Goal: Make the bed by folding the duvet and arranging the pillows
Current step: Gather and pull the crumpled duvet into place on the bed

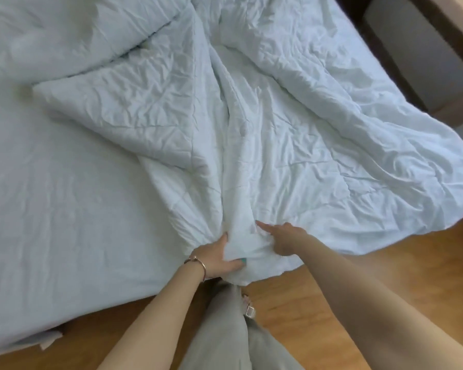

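Note:
A crumpled white duvet (292, 134) lies spread over the right part of the bed, with its right edge hanging past the mattress over the floor. Its near end is bunched into a thick fold at the bed's near edge. My left hand (219, 259), with a bracelet at the wrist, grips that bunch from the left. My right hand (281, 239) holds the same bunch from the right, fingers pressed into the fabric. A white pillow (64, 30) lies at the far left of the bed, partly beneath the duvet's upper edge.
The bed's white sheet (51, 209) shows bare on the left. A wooden floor (332, 297) runs along the near side, where my legs in grey trousers (225, 329) stand. A grey upholstered piece with wooden trim (422, 49) stands at the far right.

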`<action>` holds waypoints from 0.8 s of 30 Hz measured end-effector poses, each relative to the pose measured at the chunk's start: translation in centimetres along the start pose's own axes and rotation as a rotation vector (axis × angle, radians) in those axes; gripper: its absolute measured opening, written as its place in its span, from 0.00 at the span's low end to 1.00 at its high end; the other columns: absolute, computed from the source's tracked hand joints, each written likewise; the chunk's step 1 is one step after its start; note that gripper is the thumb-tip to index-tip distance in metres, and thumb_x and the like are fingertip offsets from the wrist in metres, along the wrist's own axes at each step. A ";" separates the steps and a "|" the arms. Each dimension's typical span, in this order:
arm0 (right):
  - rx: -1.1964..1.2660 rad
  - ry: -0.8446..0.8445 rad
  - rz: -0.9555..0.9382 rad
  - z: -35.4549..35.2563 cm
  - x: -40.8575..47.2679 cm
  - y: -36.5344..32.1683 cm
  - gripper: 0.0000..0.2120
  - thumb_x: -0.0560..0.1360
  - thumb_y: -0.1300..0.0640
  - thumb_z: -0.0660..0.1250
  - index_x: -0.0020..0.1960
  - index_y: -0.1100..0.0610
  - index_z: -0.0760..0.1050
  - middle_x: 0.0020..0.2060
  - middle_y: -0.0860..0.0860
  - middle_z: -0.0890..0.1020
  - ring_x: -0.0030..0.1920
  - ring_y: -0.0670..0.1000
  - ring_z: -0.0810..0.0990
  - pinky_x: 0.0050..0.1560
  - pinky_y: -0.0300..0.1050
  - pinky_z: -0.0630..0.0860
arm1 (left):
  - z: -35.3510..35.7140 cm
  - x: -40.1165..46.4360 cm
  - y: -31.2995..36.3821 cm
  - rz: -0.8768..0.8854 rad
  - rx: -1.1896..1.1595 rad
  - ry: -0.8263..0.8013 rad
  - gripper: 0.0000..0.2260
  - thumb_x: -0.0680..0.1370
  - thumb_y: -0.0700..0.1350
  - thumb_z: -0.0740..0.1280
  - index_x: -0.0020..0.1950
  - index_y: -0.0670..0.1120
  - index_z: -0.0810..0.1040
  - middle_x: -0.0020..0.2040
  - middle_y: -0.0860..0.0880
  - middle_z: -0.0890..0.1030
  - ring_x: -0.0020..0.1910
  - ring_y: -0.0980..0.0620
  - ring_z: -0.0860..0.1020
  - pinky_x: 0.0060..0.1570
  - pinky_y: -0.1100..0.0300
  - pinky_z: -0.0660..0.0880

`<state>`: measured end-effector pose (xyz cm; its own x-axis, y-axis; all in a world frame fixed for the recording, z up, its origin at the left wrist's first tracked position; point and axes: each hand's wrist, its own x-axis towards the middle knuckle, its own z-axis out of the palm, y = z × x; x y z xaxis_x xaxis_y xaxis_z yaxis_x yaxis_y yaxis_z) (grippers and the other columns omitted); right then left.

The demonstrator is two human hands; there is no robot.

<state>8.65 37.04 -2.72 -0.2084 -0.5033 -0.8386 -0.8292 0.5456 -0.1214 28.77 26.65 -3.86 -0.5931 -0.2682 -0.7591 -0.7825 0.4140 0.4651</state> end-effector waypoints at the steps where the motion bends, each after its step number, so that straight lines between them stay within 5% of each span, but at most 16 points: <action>1: 0.076 -0.034 0.007 0.6 -0.3 -0.6 0.36 0.77 0.61 0.53 0.77 0.34 0.44 0.72 0.56 0.66 0.68 0.59 0.69 0.62 0.51 0.71 | 1.0 -0.6 -0.6 0.015 -0.150 -0.044 0.39 0.71 0.69 0.64 0.77 0.57 0.54 0.68 0.57 0.69 0.67 0.51 0.71 0.63 0.60 0.67; 4: 0.263 0.008 -0.050 1.4 -1.0 -3.5 0.35 0.75 0.64 0.55 0.78 0.41 0.53 0.76 0.51 0.62 0.68 0.54 0.69 0.56 0.42 0.72 | 1.4 -1.5 -2.7 0.007 -0.410 -0.009 0.28 0.77 0.57 0.65 0.75 0.52 0.62 0.71 0.55 0.68 0.71 0.54 0.66 0.70 0.58 0.63; 9: 0.333 0.149 -0.205 -0.1 -0.4 -10.9 0.32 0.76 0.59 0.62 0.77 0.45 0.57 0.72 0.51 0.65 0.67 0.53 0.70 0.60 0.46 0.73 | -3.6 -1.7 -6.6 0.019 -0.074 0.396 0.21 0.79 0.43 0.60 0.73 0.48 0.66 0.72 0.48 0.66 0.70 0.47 0.64 0.69 0.57 0.62; 14: 0.368 0.291 -0.275 -2.3 2.0 -18.6 0.34 0.75 0.57 0.65 0.78 0.46 0.56 0.74 0.50 0.63 0.72 0.52 0.64 0.65 0.49 0.70 | -10.3 -0.2 -11.3 -0.016 0.005 0.418 0.28 0.77 0.39 0.59 0.76 0.50 0.59 0.75 0.47 0.58 0.72 0.44 0.59 0.70 0.52 0.62; 18: 0.411 0.395 -0.155 -3.4 5.0 -23.1 0.40 0.74 0.51 0.68 0.79 0.44 0.48 0.77 0.49 0.56 0.75 0.56 0.56 0.72 0.52 0.61 | -14.6 2.2 -14.5 0.073 0.087 0.410 0.32 0.76 0.37 0.58 0.77 0.55 0.54 0.77 0.51 0.54 0.74 0.46 0.55 0.69 0.52 0.63; 21: 0.451 0.320 0.040 -3.5 8.0 -26.0 0.52 0.70 0.44 0.73 0.76 0.37 0.36 0.78 0.44 0.45 0.77 0.59 0.44 0.72 0.64 0.56 | -16.5 4.5 -17.0 0.190 0.246 0.401 0.32 0.77 0.38 0.59 0.77 0.57 0.54 0.78 0.51 0.51 0.76 0.47 0.51 0.71 0.54 0.59; 24: 0.328 0.412 0.167 -3.4 10.8 -27.9 0.53 0.71 0.55 0.71 0.74 0.35 0.31 0.75 0.48 0.53 0.72 0.61 0.57 0.63 0.65 0.68 | -18.3 7.1 -19.2 0.269 0.423 0.416 0.34 0.76 0.38 0.62 0.77 0.59 0.52 0.78 0.52 0.48 0.77 0.45 0.47 0.72 0.53 0.53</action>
<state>27.81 14.08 -6.60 -0.5638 -0.5765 -0.5914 -0.5761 0.7876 -0.2184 36.10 0.92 -9.82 -0.8484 -0.3864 -0.3619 -0.5043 0.7978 0.3305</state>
